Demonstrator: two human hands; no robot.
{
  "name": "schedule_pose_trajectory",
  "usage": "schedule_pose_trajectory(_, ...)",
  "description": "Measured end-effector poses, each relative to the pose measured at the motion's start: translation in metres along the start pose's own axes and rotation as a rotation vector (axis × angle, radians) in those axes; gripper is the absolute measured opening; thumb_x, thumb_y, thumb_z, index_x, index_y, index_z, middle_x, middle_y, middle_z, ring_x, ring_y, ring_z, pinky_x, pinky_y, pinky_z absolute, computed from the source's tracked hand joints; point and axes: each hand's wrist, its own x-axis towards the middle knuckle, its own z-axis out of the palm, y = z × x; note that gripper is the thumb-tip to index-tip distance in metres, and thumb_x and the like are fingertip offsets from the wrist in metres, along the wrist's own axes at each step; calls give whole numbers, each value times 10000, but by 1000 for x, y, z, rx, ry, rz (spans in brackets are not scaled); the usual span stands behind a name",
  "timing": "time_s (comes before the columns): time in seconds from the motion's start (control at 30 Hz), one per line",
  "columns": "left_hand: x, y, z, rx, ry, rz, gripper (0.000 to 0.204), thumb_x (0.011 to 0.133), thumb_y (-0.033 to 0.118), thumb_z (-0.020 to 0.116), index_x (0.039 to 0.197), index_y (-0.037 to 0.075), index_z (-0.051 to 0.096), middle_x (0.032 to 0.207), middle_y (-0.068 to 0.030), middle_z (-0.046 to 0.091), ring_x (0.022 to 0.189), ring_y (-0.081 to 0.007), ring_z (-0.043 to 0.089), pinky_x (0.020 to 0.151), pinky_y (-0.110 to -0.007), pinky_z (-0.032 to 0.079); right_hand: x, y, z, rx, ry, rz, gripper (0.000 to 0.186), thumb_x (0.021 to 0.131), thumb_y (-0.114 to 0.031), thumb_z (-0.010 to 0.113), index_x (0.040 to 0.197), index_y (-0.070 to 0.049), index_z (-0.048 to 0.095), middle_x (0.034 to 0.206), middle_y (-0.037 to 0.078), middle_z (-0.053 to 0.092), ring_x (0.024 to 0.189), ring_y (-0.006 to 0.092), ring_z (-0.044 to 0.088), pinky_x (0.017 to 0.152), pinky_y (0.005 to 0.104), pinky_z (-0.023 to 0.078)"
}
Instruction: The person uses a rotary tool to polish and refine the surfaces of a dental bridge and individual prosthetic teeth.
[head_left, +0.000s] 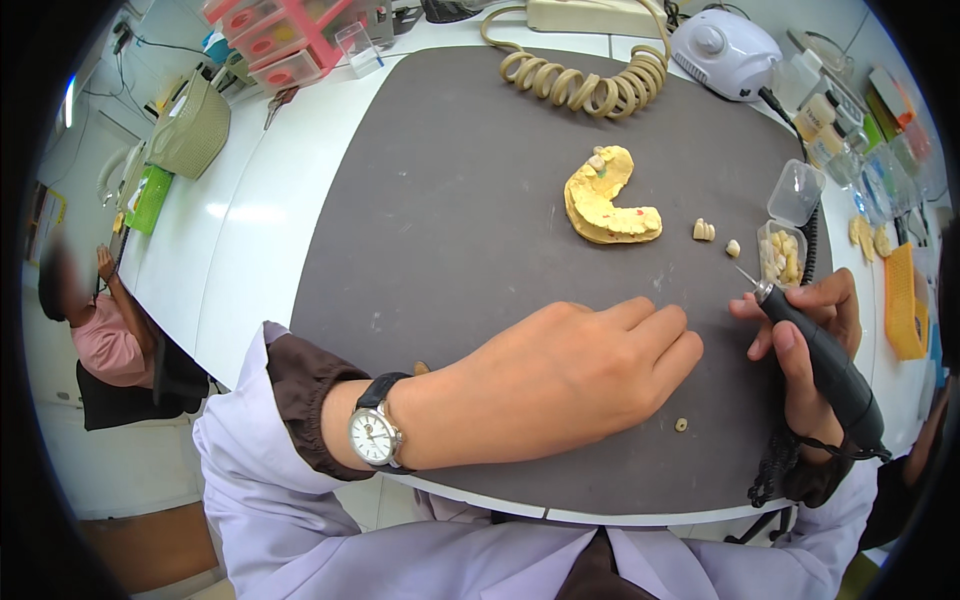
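My right hand (810,370) grips a black dental handpiece (828,366), its thin metal bur pointing up and left. Just beyond the bur tip lies a small tooth-coloured piece (733,248), and left of that a joined set of tooth crowns (704,230). My left hand (610,365), with a watch at the wrist, lies over the mat with fingers curled under. Whatever those fingers hold, if anything, is hidden. Farther off stands a yellow plaster dental model (610,210) with teeth at one end. A small round tan piece (681,425) lies near my left hand.
On the grey mat (430,180) at right, a clear lidded box (782,252) holds tooth-shaped pieces. A coiled beige cord (585,85) and a white control unit (725,55) stand at the back. Bottles (820,120) and an orange basket (905,305) line the right. A person sits far left.
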Motion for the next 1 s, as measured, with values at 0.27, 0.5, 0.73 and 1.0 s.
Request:
schedule_pose_trajectory(0.27, 1, 1, -2, -32, -57, -34, 313, 800, 133, 710, 1071, 18, 602, 863, -36, 529, 740, -149, 591, 509, -287, 525, -1, 1, -3, 58, -26, 23, 339, 923, -186, 683, 1121, -40, 451, 976, 259, 703, 810, 165, 703, 747, 255, 548)
schedule_pose_trajectory(0.5, 3, 0, -8, -85, -78, -54, 340, 815, 153, 720, 1108, 27, 599, 876, -39, 535, 750, -166, 596, 523, -305, 535, -2, -2, 0, 68, -28, 10, 328, 929, -171, 680, 1115, -31, 450, 989, 261, 698, 820, 166, 706, 742, 247, 549)
schedule_pose_trajectory(0.73, 4, -2, -9, -115, -90, -76, 395, 797, 132, 732, 1162, 50, 607, 926, -47, 586, 771, -173, 623, 557, -296, 540, -1, -3, -3, 62, -46, 48, 304, 932, -153, 670, 1105, -42, 447, 1004, 250, 700, 842, 141, 691, 745, 244, 541)
schedule_pose_trajectory(1.0, 13, -16, -28, -652, -278, -456, 639, 835, 239, 785, 1395, 90, 517, 1014, -36, 654, 819, -137, 650, 652, -287, 553, -1, -4, -2, 39, -34, 94, 372, 917, -284, 695, 1098, -76, 447, 1010, 243, 715, 758, 157, 699, 709, 240, 554)
